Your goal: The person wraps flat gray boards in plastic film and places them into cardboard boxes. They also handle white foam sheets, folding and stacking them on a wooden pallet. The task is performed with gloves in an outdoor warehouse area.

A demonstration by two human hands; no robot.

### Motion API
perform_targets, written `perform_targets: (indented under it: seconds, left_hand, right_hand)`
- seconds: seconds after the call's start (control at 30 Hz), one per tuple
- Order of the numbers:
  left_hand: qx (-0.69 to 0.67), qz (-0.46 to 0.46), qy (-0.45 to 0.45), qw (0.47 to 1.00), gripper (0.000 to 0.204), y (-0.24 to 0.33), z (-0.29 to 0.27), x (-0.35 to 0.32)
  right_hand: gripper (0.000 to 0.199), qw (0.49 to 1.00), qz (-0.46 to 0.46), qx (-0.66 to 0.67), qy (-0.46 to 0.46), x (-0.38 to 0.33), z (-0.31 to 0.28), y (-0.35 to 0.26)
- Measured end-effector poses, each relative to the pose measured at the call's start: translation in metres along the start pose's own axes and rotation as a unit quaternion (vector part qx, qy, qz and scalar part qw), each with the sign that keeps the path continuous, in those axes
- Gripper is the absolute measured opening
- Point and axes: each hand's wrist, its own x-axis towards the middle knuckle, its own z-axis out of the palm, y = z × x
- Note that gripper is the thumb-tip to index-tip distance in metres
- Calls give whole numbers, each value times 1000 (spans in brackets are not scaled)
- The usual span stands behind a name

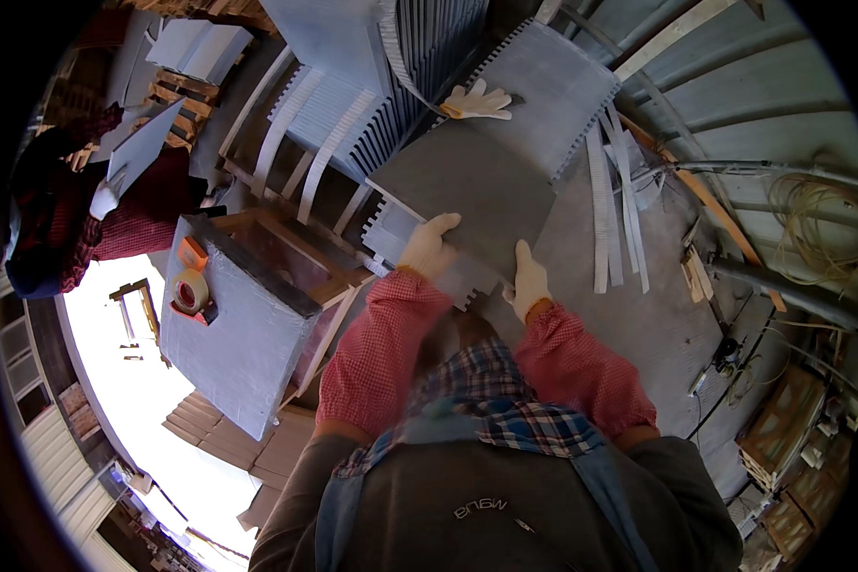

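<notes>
A flat dark grey panel (472,186) lies tilted in front of me, its near edge toward my body. In a pale work glove, my left hand (431,246) grips the panel's near left part, thumb on top. My right hand (529,286), gloved the same way, closes on its near right corner. The fingers of both hands are partly hidden under the panel. Beneath and beyond it lies a lighter grey board with toothed edges (548,81). A loose work glove (477,100) rests on that board, past the panel's far edge.
Upright grey panels (429,57) stand in a stack ahead, above pale straps (338,143). At left, a grey-topped stand (238,334) carries a tape roll (191,292). Another person (114,210) holds a panel at far left. Strips (615,210) and coiled cable (810,229) are at right.
</notes>
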Motion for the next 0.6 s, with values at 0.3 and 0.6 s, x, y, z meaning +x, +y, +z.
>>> perform_targets:
  seconds: [0.3, 0.6]
  left_hand:
    - [-72, 122, 73, 987, 28, -32, -18, -115]
    - [-312, 152, 78, 935, 49, -11, -35, -276]
  right_hand:
    - [76, 598, -477, -640, 71, -77, 1, -4]
    - [63, 605, -429, -669, 56, -19, 82, -46]
